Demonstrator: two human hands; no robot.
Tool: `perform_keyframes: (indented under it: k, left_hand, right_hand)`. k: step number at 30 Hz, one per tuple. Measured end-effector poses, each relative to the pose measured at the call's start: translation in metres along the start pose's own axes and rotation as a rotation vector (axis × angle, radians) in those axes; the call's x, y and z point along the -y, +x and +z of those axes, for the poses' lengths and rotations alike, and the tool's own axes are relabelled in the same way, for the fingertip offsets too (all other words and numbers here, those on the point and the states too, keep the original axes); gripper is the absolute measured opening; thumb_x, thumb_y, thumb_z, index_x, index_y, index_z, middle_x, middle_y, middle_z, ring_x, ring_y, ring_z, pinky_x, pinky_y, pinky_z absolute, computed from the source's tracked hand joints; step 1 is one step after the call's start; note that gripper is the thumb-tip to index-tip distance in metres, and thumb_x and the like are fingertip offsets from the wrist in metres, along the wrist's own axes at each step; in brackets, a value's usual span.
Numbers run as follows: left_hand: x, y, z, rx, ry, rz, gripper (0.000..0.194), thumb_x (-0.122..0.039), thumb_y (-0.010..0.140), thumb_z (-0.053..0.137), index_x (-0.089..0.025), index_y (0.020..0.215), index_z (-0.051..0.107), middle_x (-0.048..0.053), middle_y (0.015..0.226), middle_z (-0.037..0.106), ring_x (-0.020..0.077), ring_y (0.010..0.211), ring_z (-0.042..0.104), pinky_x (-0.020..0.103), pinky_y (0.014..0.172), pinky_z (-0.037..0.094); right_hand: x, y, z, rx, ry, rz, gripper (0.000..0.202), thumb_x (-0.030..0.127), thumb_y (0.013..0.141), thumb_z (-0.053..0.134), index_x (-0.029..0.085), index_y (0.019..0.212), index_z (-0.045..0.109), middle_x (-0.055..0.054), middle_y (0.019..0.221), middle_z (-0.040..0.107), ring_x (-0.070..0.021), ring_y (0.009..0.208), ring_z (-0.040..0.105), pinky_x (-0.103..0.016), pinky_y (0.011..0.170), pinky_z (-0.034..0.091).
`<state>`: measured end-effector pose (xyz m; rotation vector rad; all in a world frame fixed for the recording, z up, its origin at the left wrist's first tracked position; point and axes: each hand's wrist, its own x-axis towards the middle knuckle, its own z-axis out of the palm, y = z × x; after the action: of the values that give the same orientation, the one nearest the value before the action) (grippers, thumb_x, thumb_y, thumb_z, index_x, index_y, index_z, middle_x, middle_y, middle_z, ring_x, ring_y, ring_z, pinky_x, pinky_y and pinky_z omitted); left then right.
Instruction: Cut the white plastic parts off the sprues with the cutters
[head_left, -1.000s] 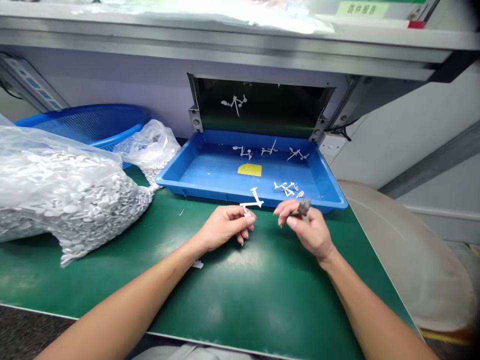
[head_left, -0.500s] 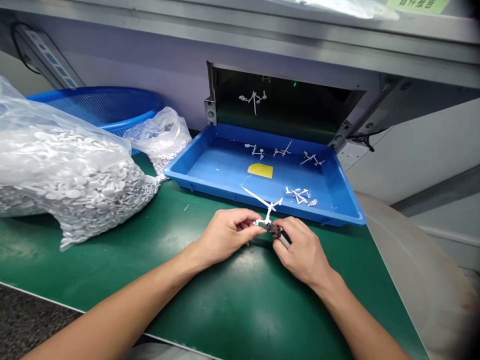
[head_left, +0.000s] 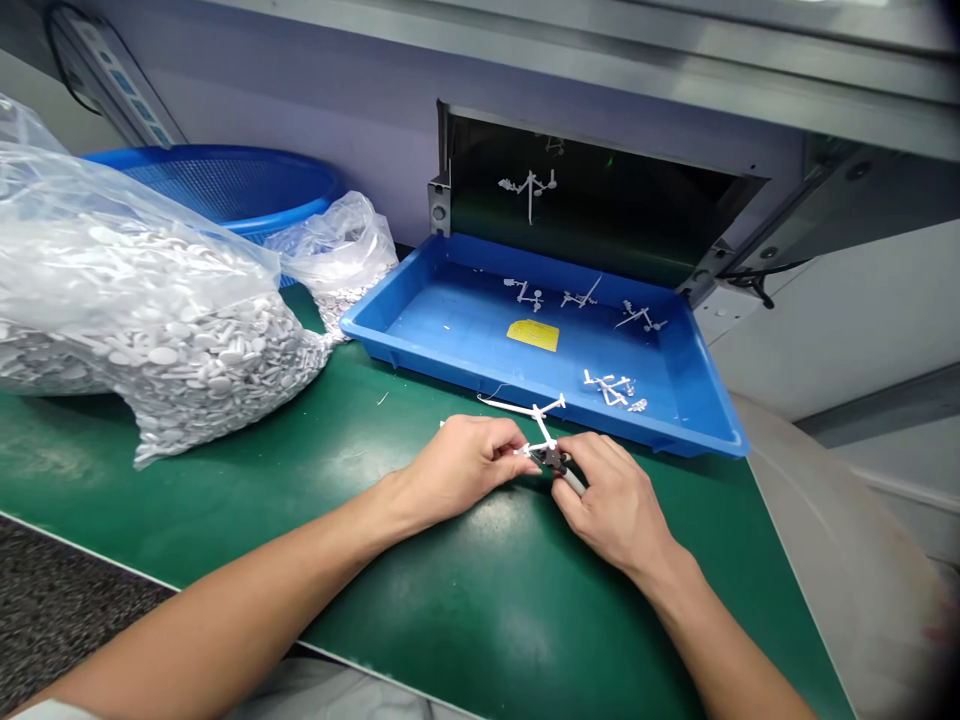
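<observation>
My left hand pinches one end of a white plastic sprue between thumb and fingers. The sprue's thin branches stick up and away from me, in front of the blue tray's near wall. My right hand is closed around a small pair of cutting pliers with pale handles. Their dark jaws touch the sprue close to my left fingertips; whether the jaws are closed I cannot tell. Both hands are just above the green work surface.
Beyond my hands stands a blue tray holding several white sprues and a yellow label. Another sprue lies on the dark belt in the opening behind. To the left are clear bags of white parts and a blue basket.
The sprue has turned in my hands, its long thin arm now lying flatter. The pliers' jaws sit a little differently against it. The whole view has shifted slightly.
</observation>
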<state>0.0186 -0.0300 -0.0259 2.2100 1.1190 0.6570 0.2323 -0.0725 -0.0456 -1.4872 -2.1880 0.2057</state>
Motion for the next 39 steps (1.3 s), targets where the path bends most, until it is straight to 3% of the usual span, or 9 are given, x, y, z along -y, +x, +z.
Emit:
perform_keyframes:
  k: [7, 14, 23, 39]
  left_hand:
    - [-0.001, 0.0, -0.002, 0.022, -0.054, 0.08, 0.017, -0.034, 0.089, 0.063, -0.018, 0.087, 0.067, -0.001, 0.074, 0.064, 0.0115, 0.067, 0.056, 0.021, 0.062, 0.04]
    - [-0.007, -0.002, 0.0, -0.142, -0.188, 0.212, 0.023, -0.024, 0.095, 0.054, -0.018, 0.111, 0.068, 0.003, 0.092, 0.068, 0.0122, 0.082, 0.061, 0.021, 0.075, 0.045]
    - [-0.009, -0.003, 0.002, -0.164, -0.194, 0.242, 0.021, -0.023, 0.095, 0.055, -0.015, 0.107, 0.07, 0.004, 0.091, 0.068, 0.0122, 0.083, 0.061, 0.022, 0.077, 0.046]
    - [-0.008, -0.003, 0.003, -0.171, -0.185, 0.247, 0.021, -0.022, 0.095, 0.055, -0.014, 0.108, 0.069, 0.004, 0.093, 0.068, 0.0117, 0.083, 0.061, 0.022, 0.078, 0.046]
  right_hand:
    - [0.0, 0.0, 0.002, 0.02, 0.042, 0.028, 0.013, 0.018, 0.083, 0.052, 0.022, 0.092, 0.06, -0.002, 0.083, 0.06, -0.0199, 0.079, 0.054, -0.032, 0.073, 0.039]
    - [0.002, 0.001, -0.001, -0.005, 0.149, 0.077, 0.015, 0.016, 0.084, 0.049, 0.021, 0.093, 0.06, -0.003, 0.085, 0.061, -0.0195, 0.082, 0.056, -0.031, 0.074, 0.041]
    - [-0.002, 0.0, 0.005, -0.107, 0.114, 0.014, 0.024, 0.012, 0.08, 0.051, 0.021, 0.1, 0.06, -0.003, 0.095, 0.063, -0.021, 0.088, 0.056, -0.035, 0.083, 0.043]
    - [-0.003, 0.0, 0.005, -0.148, 0.088, -0.025, 0.023, 0.013, 0.082, 0.051, 0.02, 0.102, 0.06, -0.004, 0.095, 0.063, -0.0211, 0.088, 0.056, -0.037, 0.084, 0.045]
